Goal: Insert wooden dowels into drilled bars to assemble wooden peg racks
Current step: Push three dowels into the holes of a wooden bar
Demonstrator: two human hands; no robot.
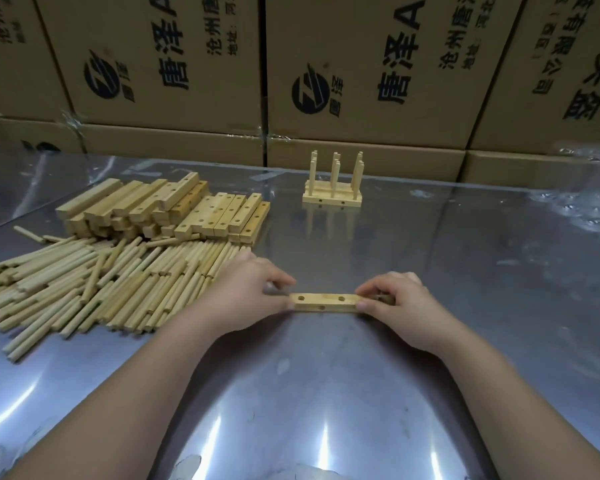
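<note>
**Bar pinned crosswise between both hands, dowels off to the left**

Head view (the only one): drilled bar (324, 303) lies flat on the steel table (326, 393), near centre, long axis running left to right across the person. Two holes show on its upper face and one on the near side face. Left hand (246, 292) pinches the left end and right hand (399, 303) pinches the right end, fingers curled over the top and thumbs on the near edge, so both grips are closed on the bar. No dowel shows in any hole. Something dark sits under the right fingers (too blurred to name).

Key relation: loose dowels (101, 282) lie in a flat heap to the left of the bar, their near edge just beside the left hand and well apart from the right. Most point away from the person, roughly across the bar's axis. Judgement: the left hand is the nearer one to fetch a dowel while the right steadies the bar, and the dowel must be stood upright to meet the holes.

Spare bars (174, 209) are stacked behind the dowels. A finished rack (332, 188) stands farther back (pegs up), in front of cardboard boxes (361, 64).
</note>
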